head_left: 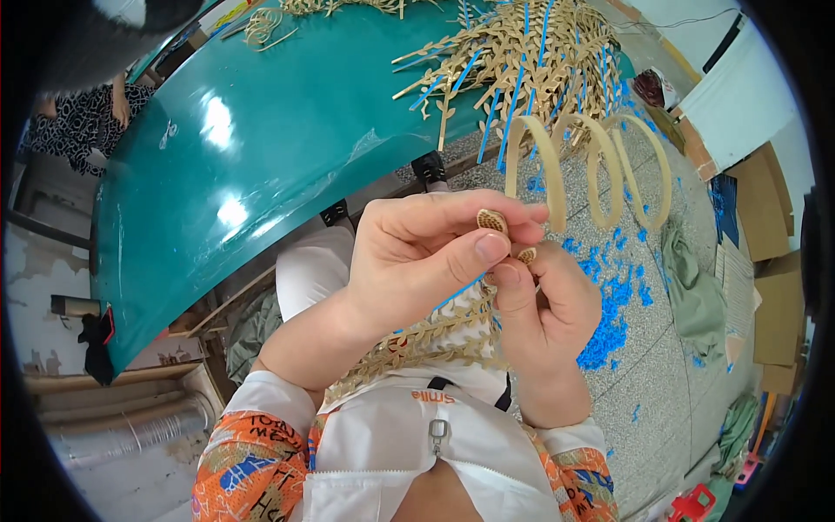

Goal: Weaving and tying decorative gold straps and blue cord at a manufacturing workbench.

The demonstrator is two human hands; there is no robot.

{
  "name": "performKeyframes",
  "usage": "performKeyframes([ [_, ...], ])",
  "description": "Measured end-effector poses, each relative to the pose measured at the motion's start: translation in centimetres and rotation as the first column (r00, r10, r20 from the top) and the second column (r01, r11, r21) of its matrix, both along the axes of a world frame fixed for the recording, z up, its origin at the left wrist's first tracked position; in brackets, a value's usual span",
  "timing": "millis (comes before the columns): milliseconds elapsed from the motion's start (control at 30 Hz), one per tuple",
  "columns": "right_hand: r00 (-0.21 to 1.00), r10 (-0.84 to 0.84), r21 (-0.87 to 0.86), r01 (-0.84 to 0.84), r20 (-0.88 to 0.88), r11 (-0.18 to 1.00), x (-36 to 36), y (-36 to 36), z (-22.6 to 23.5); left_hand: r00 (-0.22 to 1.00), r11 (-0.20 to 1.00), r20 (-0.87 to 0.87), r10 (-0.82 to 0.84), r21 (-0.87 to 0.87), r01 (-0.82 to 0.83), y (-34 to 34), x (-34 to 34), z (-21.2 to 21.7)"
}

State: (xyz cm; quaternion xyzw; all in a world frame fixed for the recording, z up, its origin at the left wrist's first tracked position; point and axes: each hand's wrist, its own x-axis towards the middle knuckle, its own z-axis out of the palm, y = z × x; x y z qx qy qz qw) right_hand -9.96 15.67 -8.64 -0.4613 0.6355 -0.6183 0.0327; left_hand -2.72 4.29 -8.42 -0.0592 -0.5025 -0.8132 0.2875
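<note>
Both of my hands meet in front of my lap, fingers pinched. My left hand [417, 252] grips a gold leaf trim, with one textured leaf [492, 219] showing between thumb and forefinger. Just below, my right hand [552, 304] pinches the same trim, where a smaller leaf tip [526, 255] shows. A pale gold band [550, 165] curls in loose loops just beyond my left fingertips; whether it joins the trim is hidden. More gold leaf trim [435, 335] lies across my lap, and a bit of blue strip shows under my hands.
A green covered table [287, 122] fills the left and far side. At its far right hangs a heap of gold leaf trims [548, 61] with blue strips. Blue scraps [609, 322] litter the speckled floor. Cardboard [774, 296] stands at right; another person's patterned clothing [83, 126] shows far left.
</note>
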Motion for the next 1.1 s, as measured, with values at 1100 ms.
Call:
performKeyframes([
  [1100,0.995,-0.040,-0.126,0.051,0.094,0.991,-2.4,2.2,-3.3,0.981,0.950,0.189,-0.051,0.313,-0.011,0.5,-0.8,1.5],
])
